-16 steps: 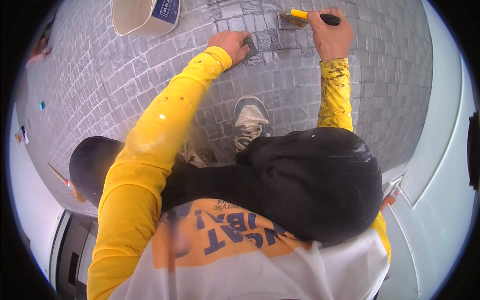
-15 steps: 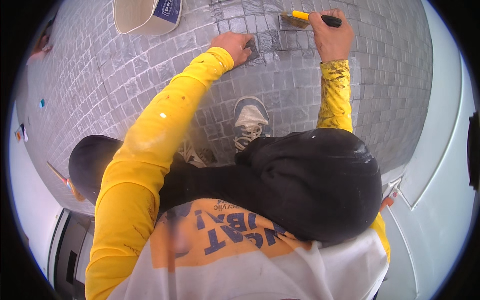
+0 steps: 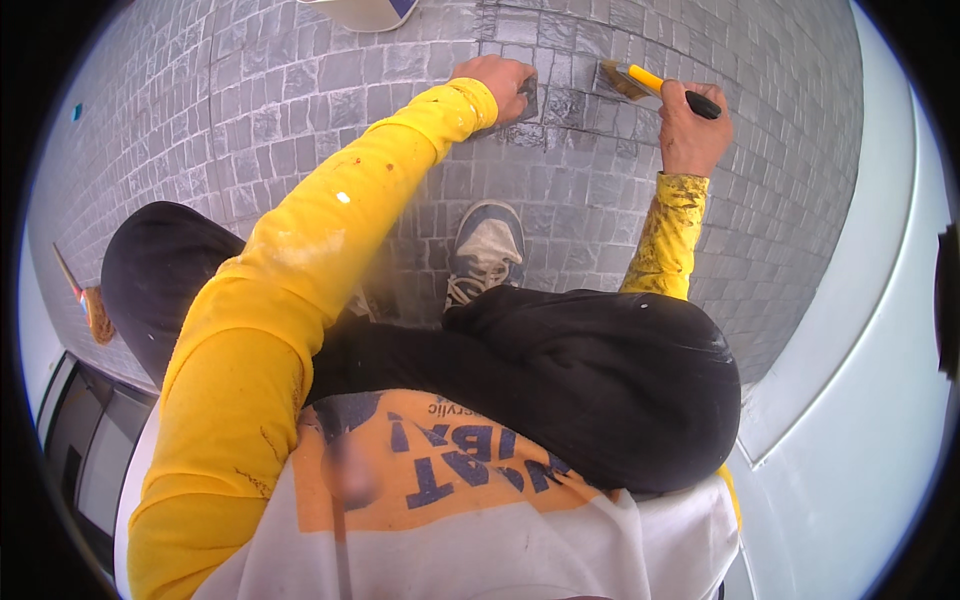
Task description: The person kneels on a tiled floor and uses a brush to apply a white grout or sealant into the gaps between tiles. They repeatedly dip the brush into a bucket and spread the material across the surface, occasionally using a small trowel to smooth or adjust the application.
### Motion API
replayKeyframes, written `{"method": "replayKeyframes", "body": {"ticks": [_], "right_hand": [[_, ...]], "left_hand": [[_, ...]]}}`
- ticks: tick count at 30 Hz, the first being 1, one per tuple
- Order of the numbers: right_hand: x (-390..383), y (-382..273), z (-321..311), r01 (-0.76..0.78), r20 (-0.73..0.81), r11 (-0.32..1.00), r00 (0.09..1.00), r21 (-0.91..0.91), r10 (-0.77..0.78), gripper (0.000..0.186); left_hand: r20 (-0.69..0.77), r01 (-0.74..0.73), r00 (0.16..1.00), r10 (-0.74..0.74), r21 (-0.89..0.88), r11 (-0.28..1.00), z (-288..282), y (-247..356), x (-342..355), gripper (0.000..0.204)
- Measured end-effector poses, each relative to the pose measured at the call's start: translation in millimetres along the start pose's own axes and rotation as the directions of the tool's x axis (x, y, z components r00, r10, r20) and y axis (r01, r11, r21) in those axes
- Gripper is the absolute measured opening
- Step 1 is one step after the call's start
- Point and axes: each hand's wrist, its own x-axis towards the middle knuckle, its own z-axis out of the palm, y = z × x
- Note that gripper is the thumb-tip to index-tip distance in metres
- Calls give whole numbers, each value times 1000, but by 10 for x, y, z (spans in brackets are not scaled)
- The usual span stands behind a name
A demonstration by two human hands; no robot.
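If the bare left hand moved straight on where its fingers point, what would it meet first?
Likely the brown-bristled paintbrush with the yellow-and-black handle, held by the bare right hand, across some grey block paving; the brush's height is hard to judge.

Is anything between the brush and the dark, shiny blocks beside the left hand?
Nothing visible is: the brush, in the right hand, sits just right of the dark blocks; the left hand is at their left.
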Motion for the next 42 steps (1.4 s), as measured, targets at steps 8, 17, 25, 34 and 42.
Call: {"method": "replayKeyframes", "body": {"ticks": [8, 17, 25, 34, 42], "right_hand": [[42, 60, 14, 98, -3, 995, 995, 12, -98, 23], [-160, -74, 3, -292, 288, 948, 925, 125, 247, 22], [-347, -72, -57, 14, 175, 999, 984, 31, -20, 26], [-567, -69, 47, -161, 431, 985, 886, -63, 172, 23], [-1677, 45, 696, 680, 381, 723, 640, 122, -667, 33]], "left_hand": [[33, -21, 999, 20, 17, 1000, 67, 41, -7, 44], [454, -53, 890, -45, 200, 978, -596, -175, 364, 67], [692, -244, 717, -85, 363, 899, -1502, -630, -388, 36], [500, 119, 831, -241, 263, 957, -1969, -1215, -821, 39], [414, 212, 910, 36, -535, 818, -2095, -855, -921, 32]]}}
